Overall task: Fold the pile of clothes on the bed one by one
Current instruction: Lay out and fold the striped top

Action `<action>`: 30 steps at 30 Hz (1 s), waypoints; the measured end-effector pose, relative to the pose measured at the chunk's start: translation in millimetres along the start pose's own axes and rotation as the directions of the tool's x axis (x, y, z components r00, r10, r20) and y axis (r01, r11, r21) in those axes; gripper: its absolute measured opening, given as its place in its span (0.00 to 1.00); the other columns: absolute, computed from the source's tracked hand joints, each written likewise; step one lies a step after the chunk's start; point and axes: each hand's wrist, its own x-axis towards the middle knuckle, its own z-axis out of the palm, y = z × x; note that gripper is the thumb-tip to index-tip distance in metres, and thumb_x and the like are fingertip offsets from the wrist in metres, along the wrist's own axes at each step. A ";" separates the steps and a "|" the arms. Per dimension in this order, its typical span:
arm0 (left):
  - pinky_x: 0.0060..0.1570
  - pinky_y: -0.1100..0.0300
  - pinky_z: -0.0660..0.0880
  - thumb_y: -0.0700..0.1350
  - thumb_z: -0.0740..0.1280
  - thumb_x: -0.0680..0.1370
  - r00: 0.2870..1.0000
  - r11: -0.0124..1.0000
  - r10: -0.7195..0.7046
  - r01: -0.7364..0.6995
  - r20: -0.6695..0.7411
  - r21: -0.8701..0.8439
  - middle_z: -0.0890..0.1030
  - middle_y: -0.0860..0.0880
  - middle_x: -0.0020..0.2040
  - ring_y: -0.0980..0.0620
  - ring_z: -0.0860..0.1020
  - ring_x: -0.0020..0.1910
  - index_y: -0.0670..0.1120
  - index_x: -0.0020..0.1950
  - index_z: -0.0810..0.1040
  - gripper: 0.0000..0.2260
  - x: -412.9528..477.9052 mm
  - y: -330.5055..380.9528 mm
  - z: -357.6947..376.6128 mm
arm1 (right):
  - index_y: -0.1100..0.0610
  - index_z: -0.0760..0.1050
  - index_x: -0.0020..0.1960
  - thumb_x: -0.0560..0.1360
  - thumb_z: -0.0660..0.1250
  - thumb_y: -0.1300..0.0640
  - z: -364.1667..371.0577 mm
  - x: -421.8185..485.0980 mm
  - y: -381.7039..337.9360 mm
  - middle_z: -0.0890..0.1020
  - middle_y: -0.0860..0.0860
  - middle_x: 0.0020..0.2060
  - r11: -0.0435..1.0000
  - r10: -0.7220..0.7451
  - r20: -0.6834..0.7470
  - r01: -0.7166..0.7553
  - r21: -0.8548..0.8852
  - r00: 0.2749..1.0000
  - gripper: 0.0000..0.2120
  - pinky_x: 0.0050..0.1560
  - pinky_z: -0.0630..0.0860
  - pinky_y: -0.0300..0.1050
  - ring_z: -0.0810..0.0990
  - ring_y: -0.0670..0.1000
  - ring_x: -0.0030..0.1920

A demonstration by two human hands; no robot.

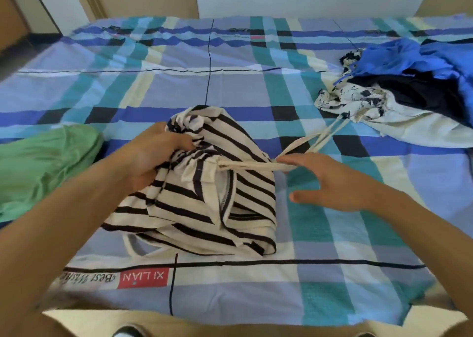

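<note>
Head view: left hand (153, 155) grips the bunched striped garment (217, 208) at mid-bed (332, 272). Right hand (332, 183) lies on its cream cord (245, 167), fingers straight. Cord runs to the pile (409, 91). Risk: a snag there, so pulling drags the pile over.

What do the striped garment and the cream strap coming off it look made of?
The striped garment looks like soft matte knit, probably cotton jersey: it bunches into creases where the left hand grips it. The cream strap looks like flat fabric tape, matte and limp, at the right hand; fibre cannot be told.
</note>
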 end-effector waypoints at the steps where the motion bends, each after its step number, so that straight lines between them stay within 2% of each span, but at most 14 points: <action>1: 0.49 0.48 0.82 0.34 0.64 0.76 1.000 1.000 -0.004 0.004 -0.025 0.021 0.86 0.40 0.47 0.42 0.85 0.46 0.42 0.54 0.83 0.11 1.9 1.0 -11.1 | 0.48 0.71 0.71 0.73 0.76 0.54 6.4 3.0 0.9 0.75 0.38 0.57 0.997 -0.069 -0.060 0.067 -0.042 0.996 0.29 0.63 0.65 0.35 0.70 0.38 0.58; 4: 0.38 0.52 0.83 0.32 0.62 0.77 0.997 0.997 -0.053 0.056 -0.062 0.060 0.86 0.41 0.42 0.45 0.85 0.38 0.42 0.50 0.82 0.10 9.1 -1.0 -43.4 | 0.52 0.78 0.61 0.72 0.75 0.62 9.0 11.4 3.7 0.80 0.41 0.44 0.986 -0.149 -0.170 0.133 -0.104 0.974 0.20 0.53 0.72 0.45 0.77 0.45 0.48; 5: 0.40 0.50 0.83 0.32 0.62 0.78 0.996 0.994 -0.079 0.082 -0.048 0.076 0.86 0.40 0.43 0.44 0.85 0.40 0.41 0.51 0.82 0.10 11.9 -5.1 -53.2 | 0.50 0.79 0.58 0.72 0.74 0.63 6.1 13.3 5.1 0.80 0.41 0.42 0.987 -0.138 -0.179 0.120 -0.106 0.974 0.17 0.50 0.73 0.45 0.78 0.45 0.46; 7: 0.54 0.43 0.80 0.33 0.62 0.78 0.993 0.981 -0.116 0.120 -0.031 0.151 0.85 0.37 0.49 0.39 0.84 0.49 0.40 0.55 0.81 0.10 15.6 -16.3 -67.5 | 0.46 0.77 0.53 0.72 0.73 0.64 2.7 16.4 9.4 0.80 0.42 0.41 0.992 -0.097 -0.184 0.079 -0.103 0.978 0.16 0.49 0.74 0.47 0.78 0.45 0.44; 9: 0.62 0.44 0.76 0.36 0.67 0.76 0.995 0.925 -0.098 0.103 -0.030 0.365 0.84 0.38 0.52 0.38 0.82 0.54 0.40 0.57 0.81 0.10 18.8 -28.7 -71.6 | 0.50 0.78 0.54 0.72 0.74 0.63 3.5 19.5 17.6 0.82 0.45 0.44 0.991 -0.071 -0.191 0.047 -0.126 0.979 0.14 0.52 0.75 0.51 0.79 0.48 0.46; 13: 0.54 0.52 0.73 0.46 0.70 0.76 0.995 0.592 0.056 0.037 -0.087 0.805 0.80 0.42 0.58 0.42 0.78 0.54 0.46 0.65 0.72 0.20 23.5 -42.8 -62.3 | 0.52 0.75 0.67 0.70 0.74 0.65 9.1 31.6 37.8 0.81 0.49 0.55 0.983 -0.029 -0.229 -0.014 -0.185 0.973 0.27 0.60 0.74 0.58 0.80 0.54 0.54; 15: 0.56 0.46 0.74 0.48 0.71 0.73 0.939 0.416 0.297 0.039 -0.176 0.909 0.75 0.41 0.64 0.38 0.74 0.60 0.48 0.74 0.64 0.31 21.0 -45.9 -53.7 | 0.54 0.71 0.71 0.70 0.72 0.64 12.2 41.7 47.4 0.78 0.53 0.58 0.969 0.013 -0.289 -0.083 -0.233 0.957 0.30 0.62 0.72 0.58 0.77 0.57 0.58; 17: 0.59 0.41 0.72 0.46 0.71 0.72 0.848 0.323 0.525 -0.123 -0.069 0.938 0.72 0.42 0.67 0.38 0.70 0.64 0.48 0.76 0.64 0.34 14.2 -47.5 -36.9 | 0.52 0.68 0.74 0.72 0.70 0.59 14.5 51.8 58.1 0.72 0.55 0.62 0.923 0.067 -0.336 -0.186 -0.336 0.940 0.31 0.65 0.66 0.58 0.70 0.59 0.63; 20: 0.67 0.51 0.67 0.50 0.69 0.76 0.802 0.370 0.564 -0.458 0.197 0.808 0.70 0.51 0.70 0.49 0.68 0.68 0.52 0.74 0.67 0.27 -1.3 -44.2 -5.3 | 0.50 0.76 0.65 0.77 0.67 0.52 13.9 61.5 68.2 0.70 0.55 0.64 0.875 0.150 -0.360 -0.293 -0.385 0.921 0.17 0.74 0.56 0.62 0.66 0.59 0.68; 22: 0.70 0.57 0.64 0.56 0.64 0.78 0.777 0.333 0.547 -0.543 0.312 0.770 0.67 0.56 0.72 0.55 0.66 0.70 0.55 0.74 0.66 0.25 -5.5 -47.4 10.7 | 0.52 0.77 0.57 0.79 0.63 0.52 12.3 63.4 63.9 0.72 0.53 0.57 0.866 0.156 -0.331 -0.290 -0.407 0.931 0.09 0.74 0.54 0.63 0.71 0.58 0.63; 24: 0.70 0.64 0.60 0.57 0.64 0.79 0.784 0.366 0.526 -0.558 0.329 0.745 0.64 0.58 0.73 0.59 0.64 0.71 0.58 0.76 0.62 0.26 -5.2 -51.9 21.1 | 0.54 0.76 0.52 0.81 0.59 0.54 9.4 61.5 49.2 0.73 0.50 0.47 0.890 0.133 -0.273 -0.236 -0.390 0.953 0.08 0.71 0.58 0.62 0.75 0.57 0.52; 26: 0.68 0.67 0.58 0.58 0.66 0.77 0.806 0.445 0.508 -0.547 0.303 0.709 0.63 0.61 0.74 0.61 0.63 0.71 0.60 0.77 0.57 0.30 -5.2 -53.8 27.9 | 0.55 0.73 0.43 0.80 0.55 0.55 2.7 56.8 18.6 0.73 0.49 0.37 0.954 0.084 -0.261 -0.153 -0.257 0.962 0.11 0.57 0.68 0.55 0.73 0.56 0.40; 28: 0.67 0.68 0.59 0.61 0.69 0.75 0.822 0.518 0.499 -0.537 0.275 0.666 0.62 0.63 0.75 0.65 0.62 0.70 0.62 0.78 0.53 0.36 -6.7 -52.7 33.1 | 0.56 0.68 0.38 0.76 0.53 0.54 -3.8 50.7 -19.9 0.71 0.48 0.30 0.988 0.013 -0.271 -0.054 -0.142 0.962 0.12 0.40 0.64 0.49 0.70 0.54 0.33; 30: 0.66 0.70 0.59 0.61 0.72 0.72 0.820 0.588 0.519 -0.548 0.242 0.595 0.61 0.66 0.75 0.69 0.60 0.69 0.64 0.78 0.51 0.42 -9.5 -48.4 38.6 | 0.56 0.67 0.35 0.76 0.54 0.54 -9.9 43.4 -58.4 0.69 0.47 0.28 0.996 -0.061 -0.269 0.041 -0.080 0.961 0.12 0.34 0.60 0.49 0.68 0.50 0.30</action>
